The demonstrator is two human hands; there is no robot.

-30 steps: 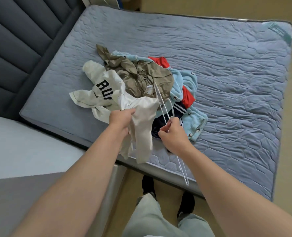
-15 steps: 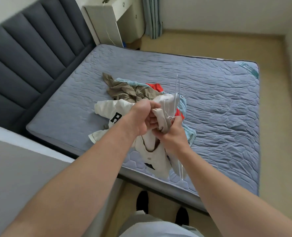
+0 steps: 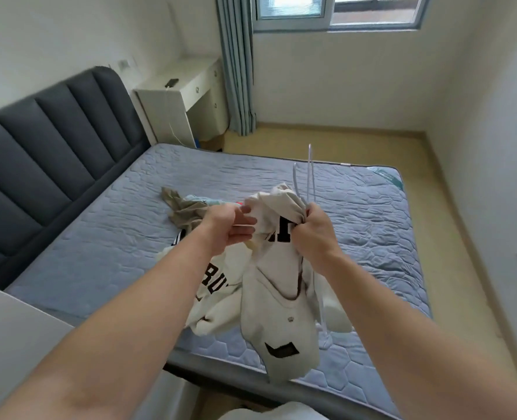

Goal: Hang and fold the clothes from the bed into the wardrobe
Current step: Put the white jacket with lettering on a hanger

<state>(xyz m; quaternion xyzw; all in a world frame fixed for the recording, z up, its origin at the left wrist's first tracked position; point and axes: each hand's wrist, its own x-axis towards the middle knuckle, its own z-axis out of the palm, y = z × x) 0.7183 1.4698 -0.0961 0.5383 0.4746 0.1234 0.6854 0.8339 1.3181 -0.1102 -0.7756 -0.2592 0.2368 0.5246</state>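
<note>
Above the near edge of the grey-blue quilted mattress (image 3: 99,237), my right hand (image 3: 314,228) is fisted round a bunch of the cream fabric shirt with black lettering (image 3: 278,298) together with the thin white wire hangers (image 3: 309,174), whose ends stick up past my knuckles. My left hand (image 3: 230,225) lies with fingers nearly straight, tips touching the shirt's gathered edge. The shirt hangs from my grip over the mattress; a crumpled khaki garment (image 3: 184,207) lies on it behind.
</note>
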